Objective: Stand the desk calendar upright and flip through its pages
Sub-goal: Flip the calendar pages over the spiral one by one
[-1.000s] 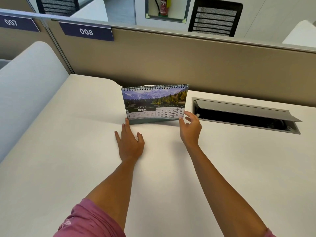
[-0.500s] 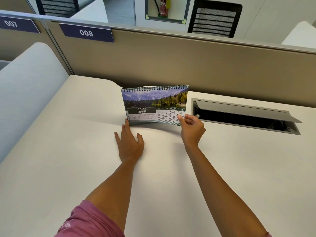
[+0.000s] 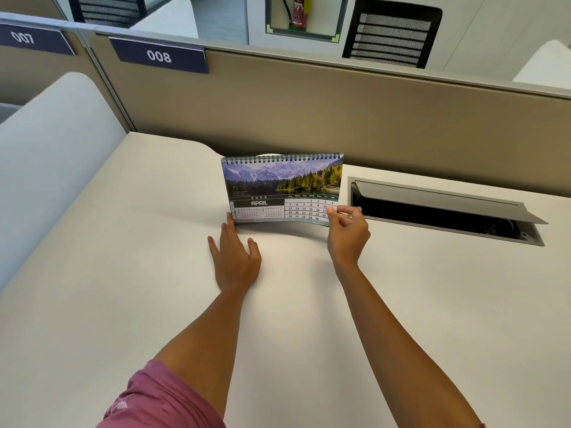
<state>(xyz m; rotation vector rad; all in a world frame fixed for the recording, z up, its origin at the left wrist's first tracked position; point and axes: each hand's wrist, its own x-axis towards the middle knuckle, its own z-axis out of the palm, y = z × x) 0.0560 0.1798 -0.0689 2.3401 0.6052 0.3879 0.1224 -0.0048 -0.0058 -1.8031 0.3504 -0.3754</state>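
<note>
A pale white bench (image 3: 92, 304) runs to a tan partition (image 3: 309, 112) along its far edge, which carries dark number plates reading 007 (image 3: 23, 37) and 008 (image 3: 159, 56). At the right, a grey cable hatch (image 3: 448, 211) is set into the bench with its lid raised. Beyond the partition stand black mesh chair backs (image 3: 391, 35) and a wall recess holding a red fire extinguisher (image 3: 299, 10).

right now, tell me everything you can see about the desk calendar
The desk calendar stands upright near the back of the white desk, spiral-bound along its top edge. Its front page shows a mountain lake photo above a dark band reading APRIL and a date grid. The right hand pinches the page's lower right corner, lifting it so the bottom edge bows. The left hand lies flat on the desk, a fingertip at the calendar's lower left corner.
</note>
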